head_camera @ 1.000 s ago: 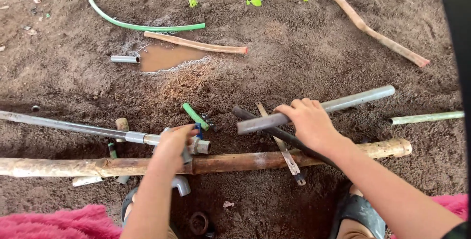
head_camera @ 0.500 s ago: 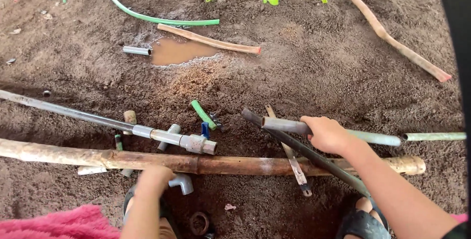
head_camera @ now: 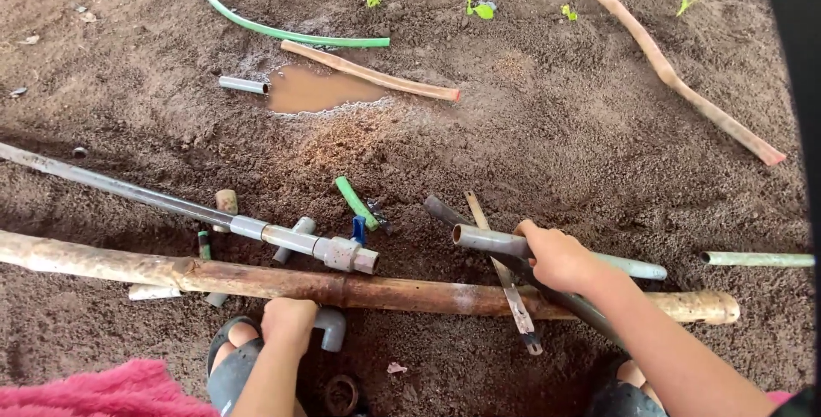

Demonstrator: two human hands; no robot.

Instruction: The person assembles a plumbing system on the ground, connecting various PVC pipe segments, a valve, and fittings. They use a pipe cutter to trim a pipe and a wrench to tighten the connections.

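The right hand (head_camera: 558, 256) is wrapped tight around a grey pipe (head_camera: 547, 250), near its open end, which points to 9 o'clock. The rest of that pipe runs out from under the hand toward 3 o'clock. The left hand (head_camera: 289, 321) is down at 6 o'clock, curled around a small grey elbow (head_camera: 330, 328) that sticks out on its right side. Both hands are closed on what they hold. A long pole (head_camera: 385, 291) lies across the dirt (head_camera: 530, 118) just above the left hand, going from 9 o'clock to 3 o'clock. A dark hose (head_camera: 445, 210) goes under the right hand and slants down toward 5 o'clock. A thin saw (head_camera: 511, 293) lies across the pole, just left of the right hand. Above the pole, at 10 o'clock from the left hand, is a long pipe line (head_camera: 171, 203) that ends in a fat joint (head_camera: 346, 254) with a blue handle (head_camera: 359, 229). A short green stick (head_camera: 354, 202) lies just above that. Far up at 12 o'clock is a muddy puddle (head_camera: 312, 89), with a green hose (head_camera: 274, 30) curving past it. A pink cloth (head_camera: 94, 391) sits at 7 o'clock, beside a sandal (head_camera: 229, 374) on a foot.
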